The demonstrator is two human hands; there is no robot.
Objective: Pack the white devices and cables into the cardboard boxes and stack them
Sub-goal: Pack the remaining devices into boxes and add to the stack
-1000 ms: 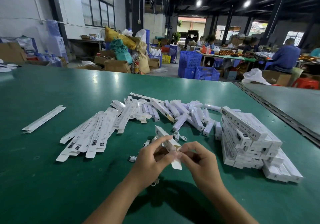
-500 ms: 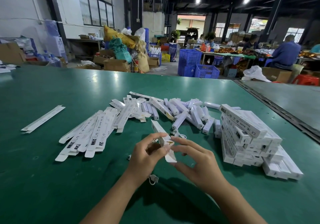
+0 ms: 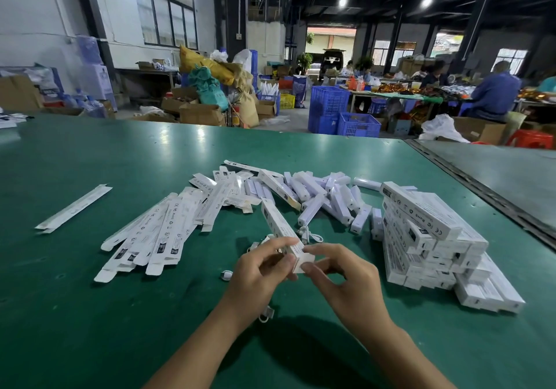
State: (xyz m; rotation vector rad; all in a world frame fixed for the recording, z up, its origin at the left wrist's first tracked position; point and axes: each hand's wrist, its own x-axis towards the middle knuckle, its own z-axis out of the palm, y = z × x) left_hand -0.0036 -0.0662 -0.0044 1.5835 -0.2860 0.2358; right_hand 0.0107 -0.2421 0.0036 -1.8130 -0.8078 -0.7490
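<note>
A long white box [image 3: 278, 223] points away from me above the green table [image 3: 90, 313]. My left hand [image 3: 258, 271] grips its near part from the left. My right hand [image 3: 340, 277] pinches its near end flap with thumb and forefinger. Flat unfolded white boxes [image 3: 156, 232] fan out on the left. Loose white devices [image 3: 328, 196] lie heaped behind the hands. A stack of filled boxes [image 3: 427, 235] stands on the right. Small white cables [image 3: 310, 235] lie by the hands, one [image 3: 266, 313] under my left wrist.
A single flat box [image 3: 72, 208] lies apart at far left. A seam [image 3: 481, 187] divides this table from another on the right. Beyond the table are blue crates [image 3: 343, 114], cardboard cartons and seated people at other benches.
The box's near end flap, sticking out downward a second ago, is now folded in at the end. Both hands have closed in around that end.
</note>
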